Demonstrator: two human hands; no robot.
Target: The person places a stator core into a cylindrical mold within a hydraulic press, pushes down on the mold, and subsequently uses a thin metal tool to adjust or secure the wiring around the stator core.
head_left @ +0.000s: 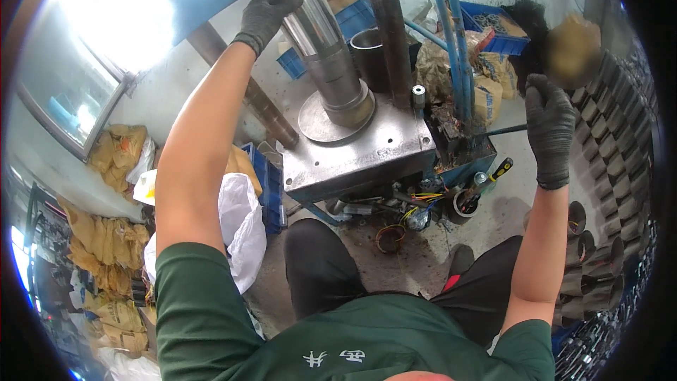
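My left hand [265, 20], in a dark glove, is raised against the upper left side of a shiny metal cylinder [310, 17], its fingers hooked at the edge. Below that cylinder is a duller steel column [337, 79], slightly tilted in this view, on a round plate [314, 121]. Both stand on the thick steel table [360, 159] of a press. On the right, my gloved right hand [550, 130] is closed at the end of a thin dark lever [506, 129]; its palm side is hidden.
Dark steel posts [384, 21] flank the column, and blue hoses [451, 42] run down at its right. A pot of tools [464, 208] stands below the table. Stacked metal sleeves [610, 141] line the right side. A white sack [241, 229] lies left.
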